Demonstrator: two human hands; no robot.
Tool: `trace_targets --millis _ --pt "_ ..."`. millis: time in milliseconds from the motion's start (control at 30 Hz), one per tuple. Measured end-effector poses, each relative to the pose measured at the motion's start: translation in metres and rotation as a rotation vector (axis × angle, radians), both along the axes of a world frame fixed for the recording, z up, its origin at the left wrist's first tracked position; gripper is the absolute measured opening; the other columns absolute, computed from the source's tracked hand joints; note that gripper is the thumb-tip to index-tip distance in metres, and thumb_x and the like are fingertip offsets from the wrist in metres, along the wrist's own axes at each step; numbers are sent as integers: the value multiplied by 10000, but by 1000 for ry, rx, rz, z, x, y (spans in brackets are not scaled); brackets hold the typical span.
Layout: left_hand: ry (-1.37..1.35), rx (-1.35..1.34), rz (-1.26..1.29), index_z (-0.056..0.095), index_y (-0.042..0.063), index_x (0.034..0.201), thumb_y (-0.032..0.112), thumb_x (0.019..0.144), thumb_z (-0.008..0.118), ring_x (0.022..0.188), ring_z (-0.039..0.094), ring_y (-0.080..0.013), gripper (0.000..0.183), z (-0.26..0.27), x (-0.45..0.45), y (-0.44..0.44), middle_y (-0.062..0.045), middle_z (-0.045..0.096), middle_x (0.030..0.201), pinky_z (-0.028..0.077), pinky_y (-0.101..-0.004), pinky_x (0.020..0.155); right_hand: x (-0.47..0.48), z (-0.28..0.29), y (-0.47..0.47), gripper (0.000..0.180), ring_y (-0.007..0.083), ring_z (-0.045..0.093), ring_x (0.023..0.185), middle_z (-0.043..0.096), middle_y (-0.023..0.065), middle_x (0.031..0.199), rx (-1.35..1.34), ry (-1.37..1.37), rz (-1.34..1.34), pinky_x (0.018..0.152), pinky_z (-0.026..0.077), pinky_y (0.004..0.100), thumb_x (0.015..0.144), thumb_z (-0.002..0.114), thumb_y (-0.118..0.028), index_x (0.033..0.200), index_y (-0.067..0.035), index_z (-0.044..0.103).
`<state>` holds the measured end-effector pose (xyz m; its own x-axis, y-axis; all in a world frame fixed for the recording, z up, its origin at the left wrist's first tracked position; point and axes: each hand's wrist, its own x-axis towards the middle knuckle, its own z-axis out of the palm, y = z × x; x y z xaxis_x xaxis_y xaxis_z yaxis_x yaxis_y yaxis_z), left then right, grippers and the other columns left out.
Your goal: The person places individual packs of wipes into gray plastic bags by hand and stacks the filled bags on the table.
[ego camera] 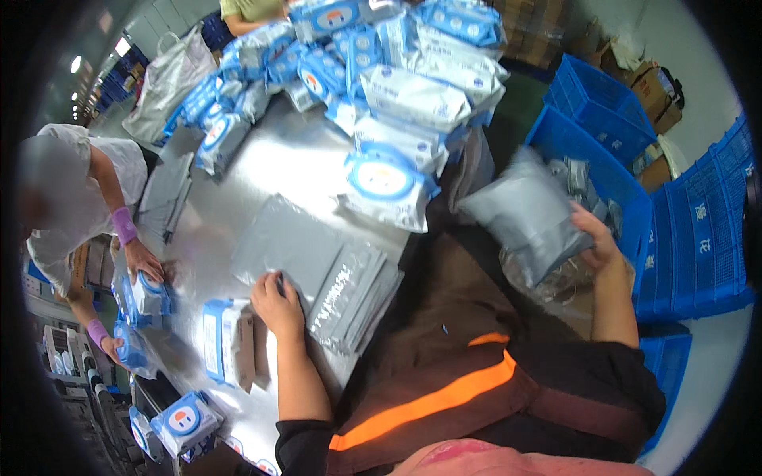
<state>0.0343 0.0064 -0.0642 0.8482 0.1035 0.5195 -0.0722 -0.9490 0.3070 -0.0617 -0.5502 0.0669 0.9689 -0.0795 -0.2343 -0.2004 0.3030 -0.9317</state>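
Note:
My right hand (598,238) holds a filled grey plastic mailing bag (527,214) by its edge, at the near side of a blue plastic crate (640,220). My left hand (277,303) rests on a stack of flat grey mailing bags (292,238) on the metal table (208,244); something small and dark shows at its fingers. Left of that hand stands a blue and white pack of wipes (220,342). Beyond the stack lies a single pack (384,181) with a round blue-rimmed label, at the edge of a large heap of similar packs (417,98).
A co-worker (89,184) with purple wristbands handles packs at the left. More packs (184,419) lie at the table's near left corner. Another blue crate (601,107) and stacked blue crates (696,232) stand at the right. Another person (253,15) is beyond the heap.

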Motion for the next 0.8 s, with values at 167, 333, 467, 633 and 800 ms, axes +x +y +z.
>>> trace_targets --millis 167,333,467,633,800 --pt "94 -8 -20 647 63 1125 117 824 673 1109 546 -368 307 9 -1 -6 -161 596 1202 428 -462 964 9 -126 -108 407 178 588 1019 612 53 1177 -516 -156 -1066 840 523 352 973 599 -256 1327 -65 538" --pt "108 -55 -242 584 76 1263 126 796 739 1208 527 -409 495 68 -15 23 -203 550 1316 422 -483 1024 59 -89 140 169 218 644 945 664 97 1061 -702 -566 -202 824 525 318 843 683 -62 1011 -71 701" --pt "151 104 114 499 113 1389 334 664 849 1214 521 -426 835 94 -40 93 -232 527 1345 423 -483 1036 78 -59 249 198 275 650 973 690 68 1043 -836 -1181 511 850 526 384 795 708 -64 988 -107 713" --pt "373 95 216 374 120 1503 417 569 872 1196 533 -422 1100 82 -72 124 -226 530 1335 451 -466 1005 113 -78 320 254 281 618 997 655 69 1074 -952 -1084 600 881 502 392 795 690 -99 1049 -104 680" --pt "307 49 196 392 106 1496 350 566 823 1099 571 -416 1054 77 -94 115 -237 569 1238 475 -452 959 121 -97 326 294 300 581 1092 627 94 1156 -1147 -945 754 925 489 419 810 690 -158 1097 -97 672"
